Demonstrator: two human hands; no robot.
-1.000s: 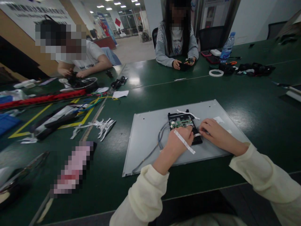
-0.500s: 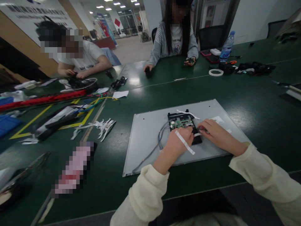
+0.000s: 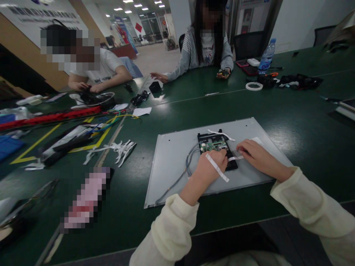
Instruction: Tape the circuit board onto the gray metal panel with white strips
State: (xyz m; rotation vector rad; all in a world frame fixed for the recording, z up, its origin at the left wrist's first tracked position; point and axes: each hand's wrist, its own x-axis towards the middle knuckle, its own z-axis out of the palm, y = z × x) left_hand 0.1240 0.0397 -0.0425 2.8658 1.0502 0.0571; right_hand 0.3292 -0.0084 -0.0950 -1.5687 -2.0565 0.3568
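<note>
My left hand [image 3: 212, 164] is closed at the right side of a black plastic frame [image 3: 232, 164], with a strip of white tape stuck across its back. A green circuit board [image 3: 213, 145] sits in the frame, partly hidden by that hand. Between my hands stretches a short white tape strip [image 3: 235, 159], one end at the left fingertips and the other under the fingers of my right hand [image 3: 255, 156], which are bent and pinched together. Another white strip [image 3: 222, 134] lies over the frame's top edge. Grey cables [image 3: 188, 162] run left from the board.
Beneath everything is a flat grey panel [image 3: 172, 166] on the green table. Torn white strips [image 3: 123, 151] and a phone-like pink object [image 3: 88, 197] lie left. Farther off are a tape roll [image 3: 254, 86], a water bottle [image 3: 267, 57], a black box [image 3: 155, 87] and two seated people.
My right hand has shifted slightly right, and more of the strip between my hands shows. The left hand stays put. Across the table, a person's hand moved the black box left and released it.
</note>
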